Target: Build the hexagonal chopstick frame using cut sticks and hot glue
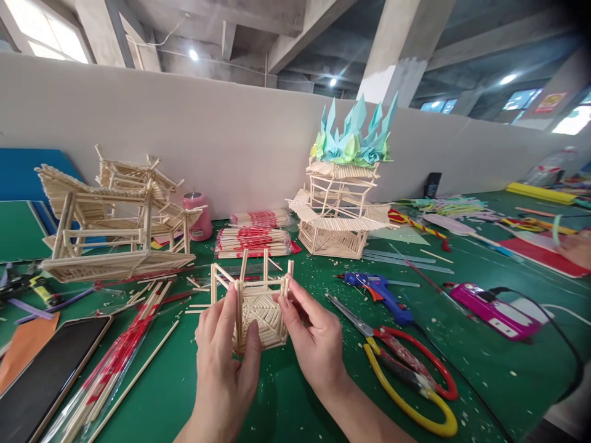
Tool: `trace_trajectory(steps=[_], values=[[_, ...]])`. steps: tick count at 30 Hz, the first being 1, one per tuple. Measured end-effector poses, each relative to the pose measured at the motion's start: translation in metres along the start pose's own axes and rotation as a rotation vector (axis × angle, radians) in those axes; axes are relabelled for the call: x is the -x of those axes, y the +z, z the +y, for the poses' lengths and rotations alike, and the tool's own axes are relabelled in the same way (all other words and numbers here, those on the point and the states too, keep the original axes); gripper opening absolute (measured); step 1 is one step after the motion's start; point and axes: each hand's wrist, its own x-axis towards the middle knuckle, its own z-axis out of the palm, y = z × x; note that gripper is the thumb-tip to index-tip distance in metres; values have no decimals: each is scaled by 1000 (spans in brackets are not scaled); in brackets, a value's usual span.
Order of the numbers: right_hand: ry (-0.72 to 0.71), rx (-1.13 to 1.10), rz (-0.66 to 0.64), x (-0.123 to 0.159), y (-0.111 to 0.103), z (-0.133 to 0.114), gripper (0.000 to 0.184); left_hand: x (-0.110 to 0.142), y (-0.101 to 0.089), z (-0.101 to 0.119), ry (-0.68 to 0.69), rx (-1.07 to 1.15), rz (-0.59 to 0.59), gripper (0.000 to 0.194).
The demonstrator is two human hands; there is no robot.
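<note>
A small chopstick frame (264, 314) with upright posts and a floor of laid sticks is held between my hands above the green table. My left hand (226, 363) grips its left side, the thumb over the front and a finger along a post. My right hand (314, 338) pinches the right corner post between thumb and fingertips. Just right of that hand lie large scissors (401, 369) with one red and one yellow handle. Behind them rests a blue hot glue gun (378, 292).
A larger stick pavilion (120, 227) stands at left, and a stick tower (339, 215) topped with folded paper at the back. Packs of chopsticks (253, 241), a phone (50, 375) and a pink power strip (494, 311) lie around. Another person's hand (575, 249) shows at far right.
</note>
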Motion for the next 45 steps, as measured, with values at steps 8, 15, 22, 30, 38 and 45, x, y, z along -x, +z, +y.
trace_trajectory(steps=[8,15,22,30,38,45], values=[[-8,-10,2,-1,-1,-4,32,0,0,0,16,-6,3,52],[-23,-20,-6,0,1,-1,32,1,1,-1,24,-16,-6,49],[-13,-28,-1,-1,0,-2,32,0,1,-1,31,-5,5,50],[-4,-12,-11,0,0,-3,33,1,1,-1,-12,16,10,48],[32,-45,-108,-3,-2,-6,39,-1,6,-3,-350,216,35,40],[30,-11,-139,-3,-14,-16,42,-6,0,2,-605,445,50,48]])
